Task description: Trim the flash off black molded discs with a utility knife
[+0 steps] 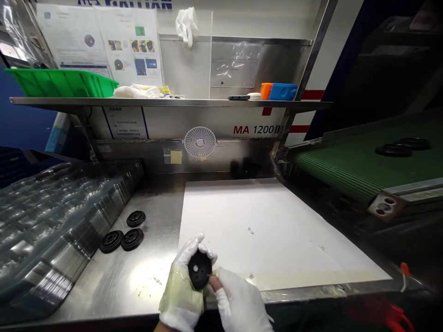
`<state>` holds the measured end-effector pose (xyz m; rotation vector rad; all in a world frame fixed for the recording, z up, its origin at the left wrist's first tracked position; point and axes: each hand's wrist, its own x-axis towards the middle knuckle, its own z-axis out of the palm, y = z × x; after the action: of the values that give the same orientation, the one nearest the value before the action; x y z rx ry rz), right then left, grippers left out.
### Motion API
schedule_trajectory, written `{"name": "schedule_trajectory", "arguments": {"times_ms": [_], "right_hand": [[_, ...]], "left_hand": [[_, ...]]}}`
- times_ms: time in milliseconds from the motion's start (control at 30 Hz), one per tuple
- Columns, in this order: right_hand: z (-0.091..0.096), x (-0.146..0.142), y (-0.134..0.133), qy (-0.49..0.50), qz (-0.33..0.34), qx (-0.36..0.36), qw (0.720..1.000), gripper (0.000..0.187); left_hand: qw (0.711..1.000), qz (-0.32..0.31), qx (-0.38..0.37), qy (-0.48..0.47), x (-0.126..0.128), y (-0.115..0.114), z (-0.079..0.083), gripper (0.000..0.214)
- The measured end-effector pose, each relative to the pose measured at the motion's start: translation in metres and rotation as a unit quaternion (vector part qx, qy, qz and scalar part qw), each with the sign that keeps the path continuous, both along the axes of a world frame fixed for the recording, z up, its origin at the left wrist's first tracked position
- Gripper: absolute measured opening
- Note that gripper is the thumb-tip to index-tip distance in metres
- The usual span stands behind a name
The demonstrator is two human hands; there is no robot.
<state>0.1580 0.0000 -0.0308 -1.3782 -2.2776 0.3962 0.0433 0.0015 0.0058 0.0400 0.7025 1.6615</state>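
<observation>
My left hand (187, 281), in a white glove with a yellowish cuff, holds a black round plastic wheel (200, 271) with its face tilted up towards me. A light round hole shows near the wheel's middle. My gloved right hand (238, 299) is closed close against the wheel's lower right edge. Its bare thumb tip points at the rim. Whatever the right fingers may grip is hidden. Left of my hands, three similar black wheels (132, 239) lie grouped on the metal table (152, 263).
A white sheet (277, 230) covers the table's right part. Stacked clear plastic trays (69, 221) stand at left. A green conveyor belt (346, 161) at right carries black wheels (394, 150). Above the table runs a metal shelf (194, 103) with a green bin (65, 83); a small fan (200, 142) hangs below.
</observation>
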Motion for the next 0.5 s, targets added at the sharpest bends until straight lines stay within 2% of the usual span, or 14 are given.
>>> {"name": "schedule_trajectory", "arguments": {"times_ms": [133,300,500], "right_hand": [[-0.003,-0.002,-0.003,0.058,0.016,-0.049,0.997,0.035],[0.010,0.011,0.004,0.157,0.033,-0.083,0.983,0.031],[0.018,0.008,0.008,0.157,0.027,-0.100,0.982,0.026]], "left_hand": [[0.999,0.027,-0.001,0.017,-0.001,0.002,0.003,0.019],[0.998,0.060,0.007,0.026,-0.005,0.003,0.007,0.018],[0.998,0.054,0.018,0.019,-0.003,0.005,0.005,0.015]]}}
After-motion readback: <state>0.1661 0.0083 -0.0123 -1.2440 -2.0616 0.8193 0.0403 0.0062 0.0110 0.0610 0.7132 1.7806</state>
